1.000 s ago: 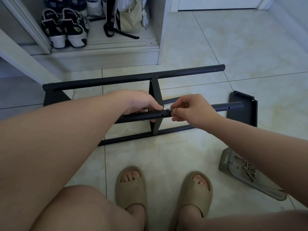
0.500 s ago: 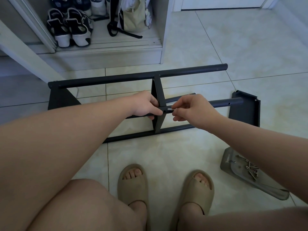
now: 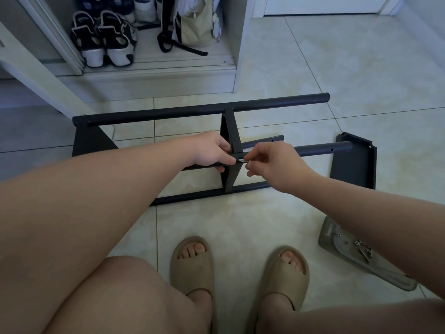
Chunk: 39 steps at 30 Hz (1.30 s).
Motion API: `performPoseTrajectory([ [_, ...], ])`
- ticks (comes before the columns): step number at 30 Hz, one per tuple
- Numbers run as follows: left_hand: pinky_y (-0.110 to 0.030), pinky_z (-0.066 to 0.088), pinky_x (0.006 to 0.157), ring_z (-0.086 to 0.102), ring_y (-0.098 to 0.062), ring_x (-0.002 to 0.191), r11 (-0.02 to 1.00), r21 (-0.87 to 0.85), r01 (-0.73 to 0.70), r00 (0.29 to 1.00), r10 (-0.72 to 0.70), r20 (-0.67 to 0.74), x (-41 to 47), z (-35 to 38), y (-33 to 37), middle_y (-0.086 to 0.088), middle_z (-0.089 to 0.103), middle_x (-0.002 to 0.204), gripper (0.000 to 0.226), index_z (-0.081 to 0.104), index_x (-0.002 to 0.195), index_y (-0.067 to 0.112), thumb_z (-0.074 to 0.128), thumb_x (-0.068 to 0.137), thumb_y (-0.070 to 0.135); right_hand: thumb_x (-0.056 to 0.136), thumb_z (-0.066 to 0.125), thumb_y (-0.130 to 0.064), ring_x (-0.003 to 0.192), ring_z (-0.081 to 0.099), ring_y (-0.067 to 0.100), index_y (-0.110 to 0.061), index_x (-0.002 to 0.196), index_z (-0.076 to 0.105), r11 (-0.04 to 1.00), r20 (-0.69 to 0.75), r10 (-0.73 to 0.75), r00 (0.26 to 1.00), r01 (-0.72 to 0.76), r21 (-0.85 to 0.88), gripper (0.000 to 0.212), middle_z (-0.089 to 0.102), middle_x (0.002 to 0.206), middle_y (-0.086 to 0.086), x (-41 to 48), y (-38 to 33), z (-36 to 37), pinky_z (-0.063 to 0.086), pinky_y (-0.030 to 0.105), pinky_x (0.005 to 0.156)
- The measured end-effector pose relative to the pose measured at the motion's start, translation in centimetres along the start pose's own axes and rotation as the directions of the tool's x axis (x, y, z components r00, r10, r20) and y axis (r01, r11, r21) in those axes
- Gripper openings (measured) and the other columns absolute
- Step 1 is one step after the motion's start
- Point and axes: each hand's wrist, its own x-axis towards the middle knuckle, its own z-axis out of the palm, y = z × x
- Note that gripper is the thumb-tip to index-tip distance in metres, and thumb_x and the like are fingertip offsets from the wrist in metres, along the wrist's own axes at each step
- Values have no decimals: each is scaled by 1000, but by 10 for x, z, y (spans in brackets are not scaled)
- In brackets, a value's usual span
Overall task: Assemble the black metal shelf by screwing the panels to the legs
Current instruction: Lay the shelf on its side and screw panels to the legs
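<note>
**A:** Where do we stand with the shelf frame (image 3: 192, 109)?

**B:** About halfway, we'd judge. It lies on its side on the tiled floor (image 3: 361, 68). The end panel (image 3: 89, 141) at the left looks joined to the legs, and the middle panel (image 3: 231, 143) stands crosswise between them.

**A:** And our hands?

**B:** Our left hand (image 3: 212, 150) has its fingers (image 3: 226, 161) curled round the raised front leg (image 3: 320, 149), just left of the middle panel, steadying it. Our right hand (image 3: 274, 162) pinches a small silver screw (image 3: 242, 160) between thumb and forefinger. The tip of the screw is at the leg, right where the panel's corner meets it.

**A:** Is it in?

**B:** We can't tell how far it has threaded. Much of the shank shows, so we'd guess it has barely caught.

**A:** What's left, then?

**B:** First we drive this one home. We can't see whether the middle panel's other corners are fastened. The third panel (image 3: 354, 165) lies loose on the floor at the right end of the legs, with nothing holding it. A hole (image 3: 332, 149) near the front leg's right end sits empty, which we take to be for that panel.

**A:** Do we have enough fixings?

**B:** Spare screws (image 3: 362, 248) lie in the grey tray (image 3: 337, 237) on the floor beside our right forearm. So we reckon one whole panel remains, besides this corner.
</note>
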Motion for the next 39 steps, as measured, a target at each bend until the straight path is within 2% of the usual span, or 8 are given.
performPoseTrajectory([
  [4,-36,44,109,75,-19,92,999,-33,14,1000,-13,15,-1,-1,0,-2,75,111,20,73,113,15,67,94,20,98,62,-16,74,68,10,-30,91,65,997,-4,-27,1000,27,-73,15,74,78,-9,-2,-2,5,42,13,45],
  [10,-34,44,108,73,-17,84,997,-59,55,998,-53,37,1,-3,3,-5,74,111,22,72,112,8,67,93,16,96,63,-11,74,68,9,-27,83,61,996,-23,-50,998,48,-75,21,74,77,-5,0,0,12,37,11,41],
  [14,-34,48,97,74,-18,89,991,-61,118,993,-116,27,4,-1,6,-7,77,102,32,72,109,10,62,95,38,95,64,-8,69,70,2,-22,82,63,1000,-44,-1,999,1,10,19,74,73,-2,4,1,15,51,17,54],
  [18,-32,48,82,73,-14,81,980,-87,180,983,-184,-31,6,4,11,4,78,83,50,73,101,22,47,95,64,94,65,-1,75,76,20,-13,79,61,980,-40,72,997,-63,190,19,74,78,9,5,1,18,61,46,86],
  [23,-39,47,100,73,-19,93,987,-31,159,985,-161,-67,8,5,9,-3,78,86,44,74,104,17,52,96,54,94,65,-1,75,76,23,-12,80,60,965,-44,117,992,-103,240,18,72,75,6,9,-1,21,61,47,85],
  [29,-31,43,79,65,-14,76,982,-41,183,978,-186,-99,10,6,9,-3,77,78,46,73,106,15,50,97,54,95,61,-8,69,71,5,-20,84,61,997,-33,7,999,-10,-79,16,74,85,3,12,-2,19,46,15,47],
  [33,-30,42,73,64,-13,70,980,-61,191,973,-197,-119,11,6,8,-4,77,79,48,72,107,13,48,99,53,93,66,-4,70,74,12,-15,83,63,995,-50,78,996,-75,63,15,75,78,5,13,-1,20,62,38,80],
  [39,-32,38,66,63,-12,65,974,-56,219,969,-224,-107,10,6,11,-2,77,74,45,72,109,12,48,100,50,94,63,-6,65,72,8,-18,80,60,999,-37,32,999,-32,0,18,74,79,4,14,-4,21,61,43,81],
])
